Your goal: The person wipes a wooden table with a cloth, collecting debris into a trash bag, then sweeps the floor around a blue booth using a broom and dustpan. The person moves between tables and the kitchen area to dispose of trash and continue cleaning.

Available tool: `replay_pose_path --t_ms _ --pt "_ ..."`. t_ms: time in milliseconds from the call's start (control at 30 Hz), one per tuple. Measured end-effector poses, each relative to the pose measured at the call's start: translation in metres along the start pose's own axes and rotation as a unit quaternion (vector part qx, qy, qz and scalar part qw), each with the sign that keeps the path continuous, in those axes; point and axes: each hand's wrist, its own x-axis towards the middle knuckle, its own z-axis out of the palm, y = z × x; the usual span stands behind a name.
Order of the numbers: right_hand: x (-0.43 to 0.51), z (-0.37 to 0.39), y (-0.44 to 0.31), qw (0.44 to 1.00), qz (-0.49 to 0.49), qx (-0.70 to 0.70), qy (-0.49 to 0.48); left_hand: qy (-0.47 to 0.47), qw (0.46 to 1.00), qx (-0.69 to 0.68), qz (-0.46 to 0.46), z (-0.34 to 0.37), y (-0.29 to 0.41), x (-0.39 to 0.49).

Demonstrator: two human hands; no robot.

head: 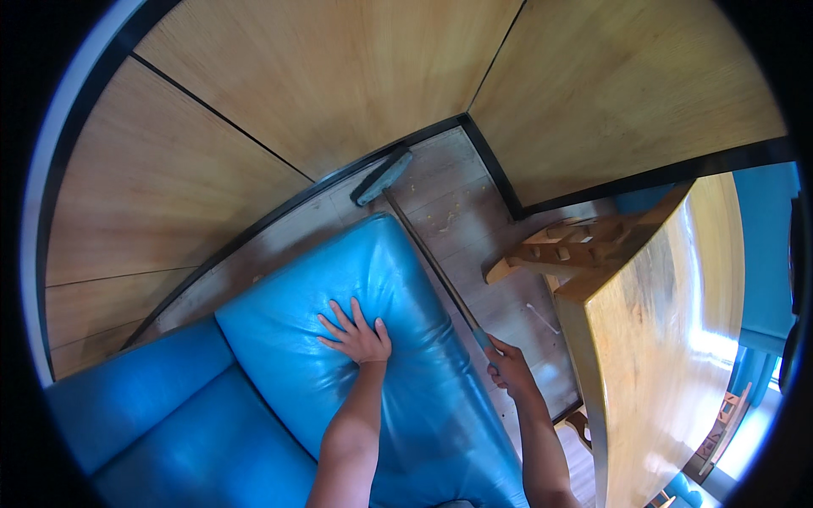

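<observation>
My left hand [361, 338] rests palm down with spread fingers on the padded end of a shiny blue leather-look sofa [406, 394]. My right hand [508, 368] grips the blue end of a broom's long handle [438, 270]. The broom head [382, 176] lies on the floor beyond the sofa's corner, close to the dark baseboard. Yellowish crumbs [451, 216] are scattered on the floorboards to the right of the broom head. A thin white stick-like item [542, 319] lies farther right, near the table.
Wood-panelled walls [343, 70] with a black baseboard [492, 165] meet in a corner ahead. A glossy wooden table [660, 343] stands at the right, its carved wooden leg [546, 251] reaching over the floor. A narrow floor strip [279, 244] runs between sofa and wall.
</observation>
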Motion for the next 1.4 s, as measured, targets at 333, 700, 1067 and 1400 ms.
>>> replay_pose_path --t_ms 333,700,1067,1400 --pt "-0.089 -0.077 0.071 0.987 0.085 0.092 0.101 0.017 1.0 -0.007 0.012 0.003 -0.001 -0.001" --pt "-0.026 -0.054 0.014 0.988 -0.006 -0.151 0.033 0.035 0.998 0.042 0.016 0.002 0.003 0.013" --pt "-0.103 -0.143 0.117 0.913 -0.113 -0.352 0.174 0.029 0.997 0.072 0.003 0.005 0.003 0.018" --pt "-0.094 -0.094 0.058 0.992 0.02 0.024 0.118 0.052 0.998 0.018 0.015 0.005 0.004 0.017"
